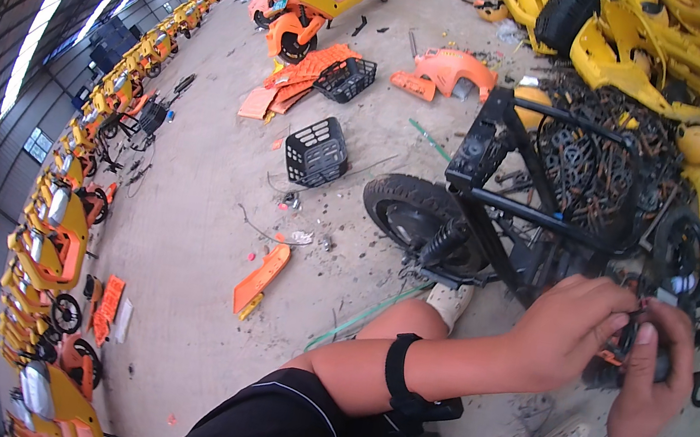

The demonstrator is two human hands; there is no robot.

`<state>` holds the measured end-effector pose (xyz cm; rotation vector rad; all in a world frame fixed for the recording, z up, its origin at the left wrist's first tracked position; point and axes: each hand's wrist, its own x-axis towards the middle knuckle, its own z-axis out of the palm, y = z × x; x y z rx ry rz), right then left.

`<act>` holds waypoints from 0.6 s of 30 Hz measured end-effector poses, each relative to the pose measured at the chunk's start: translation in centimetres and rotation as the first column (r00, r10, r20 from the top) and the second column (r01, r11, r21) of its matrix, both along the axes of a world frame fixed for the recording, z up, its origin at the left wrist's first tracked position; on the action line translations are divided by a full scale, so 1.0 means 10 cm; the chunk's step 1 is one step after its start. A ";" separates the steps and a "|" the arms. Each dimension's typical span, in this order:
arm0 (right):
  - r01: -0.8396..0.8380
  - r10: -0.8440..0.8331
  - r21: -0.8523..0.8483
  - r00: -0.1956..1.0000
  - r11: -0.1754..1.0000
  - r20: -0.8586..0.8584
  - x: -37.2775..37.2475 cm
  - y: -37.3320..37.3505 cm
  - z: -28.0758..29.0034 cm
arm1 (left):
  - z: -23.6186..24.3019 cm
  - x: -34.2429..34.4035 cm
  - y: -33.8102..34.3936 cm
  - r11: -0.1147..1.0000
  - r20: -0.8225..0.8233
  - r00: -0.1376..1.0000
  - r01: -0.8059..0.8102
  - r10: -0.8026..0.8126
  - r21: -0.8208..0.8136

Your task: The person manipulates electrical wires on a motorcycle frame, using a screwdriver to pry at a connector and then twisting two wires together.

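Dark, thin, cable-like part (627, 339) is between the hands, right of centre, by the near end of a black tubular-metal scooter frame (494, 249). Exact type unclear, too small and mostly covered by fingers.

Left hand (579, 325): thumb and forefinger closed in a pinch on it, other fingers folded. Right hand (660, 362): thumb raised, fingers curled round from the far side; can't tell if the tips actually clamp.

Handling, my guess: light, bendy, probably plastic-jacketed, maybe greasy. Should take pulling along its length better than sharp kinks. Best hold: fingertip pinch near the joint, other hand backing it up.

Frame looks stiff and heavy; I'd grab the bare straight tubes, not the coil-spring shock absorber (444, 244). Round black rubber tyre (385, 211) has treaded, matte, dusty rubber.

Around it: heap of rusty-dark metal parts (582, 152), jagged and tangled; curved glossy yellow plastic panels (624, 70), thin-shelled; black lattice plastic basket (317, 153) on smooth, scuffed grey concrete floor (207, 203).
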<state>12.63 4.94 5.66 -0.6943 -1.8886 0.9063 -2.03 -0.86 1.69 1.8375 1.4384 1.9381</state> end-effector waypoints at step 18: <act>-0.005 0.002 0.049 0.998 0.999 0.061 0.14 0.10 -0.06 | -0.02 0.03 0.00 0.991 -0.240 0.969 -0.080 0.053 -0.105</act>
